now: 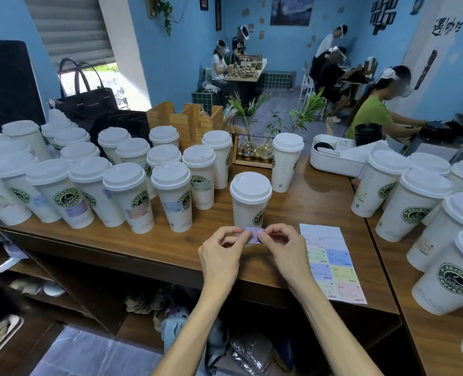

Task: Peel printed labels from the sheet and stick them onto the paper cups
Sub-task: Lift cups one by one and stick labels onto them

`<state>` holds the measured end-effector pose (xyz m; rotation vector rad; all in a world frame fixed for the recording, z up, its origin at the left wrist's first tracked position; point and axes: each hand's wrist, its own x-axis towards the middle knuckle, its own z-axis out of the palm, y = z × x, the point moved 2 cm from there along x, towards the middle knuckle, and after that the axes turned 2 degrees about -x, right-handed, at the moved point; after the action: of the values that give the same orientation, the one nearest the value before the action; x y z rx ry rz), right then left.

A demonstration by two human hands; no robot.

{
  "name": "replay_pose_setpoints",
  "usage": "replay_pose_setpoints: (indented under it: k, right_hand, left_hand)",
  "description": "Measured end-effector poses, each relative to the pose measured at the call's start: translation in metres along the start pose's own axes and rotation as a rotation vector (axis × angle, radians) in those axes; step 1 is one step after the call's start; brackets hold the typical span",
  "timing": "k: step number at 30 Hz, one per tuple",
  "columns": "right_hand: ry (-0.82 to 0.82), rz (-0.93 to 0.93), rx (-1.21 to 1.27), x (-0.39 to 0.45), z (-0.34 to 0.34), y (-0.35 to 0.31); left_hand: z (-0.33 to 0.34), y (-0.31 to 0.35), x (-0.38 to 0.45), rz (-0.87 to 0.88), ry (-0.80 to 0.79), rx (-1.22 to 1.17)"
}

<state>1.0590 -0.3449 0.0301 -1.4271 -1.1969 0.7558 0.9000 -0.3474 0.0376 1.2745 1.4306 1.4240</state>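
Label [253, 234] betw. both hands' grip

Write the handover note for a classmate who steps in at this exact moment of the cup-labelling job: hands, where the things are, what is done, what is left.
Left hand and right hand: both pinch one peeled purple label, held just in front of the lidded cup standing alone near the counter edge.
Label sheet: flat on the wooden counter, right of the hands; coloured labels remain on it.
Done: several cups in the left group already carry labels.
Left: stick this label on the cup ahead, then label the cups on the right, where I can see no labels.
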Motion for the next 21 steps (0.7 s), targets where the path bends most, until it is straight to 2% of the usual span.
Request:
replay_pose_setpoints:
  k: [5, 10, 16, 21]
  right_hand:
    - [0.027, -0.106, -0.156, 0.008, 0.003, -0.005]
    - [0.011, -0.118, -0.174, 0.012, 0.007, -0.008]
    - [-0.039, -0.131, -0.203, 0.013, 0.005, -0.012]
    - [-0.073, -0.135, -0.198, 0.017, 0.005, -0.012]
  left_hand:
    - [0.002, -0.002, 0.011, 0.029, 0.047, 0.057]
    - [0.004, -0.002, 0.013, 0.040, 0.110, 0.103]
    - [-0.001, -0.010, 0.018, 0.137, 0.093, 0.094]
    - [-0.003, -0.013, 0.026, 0.099, 0.052, 0.054]
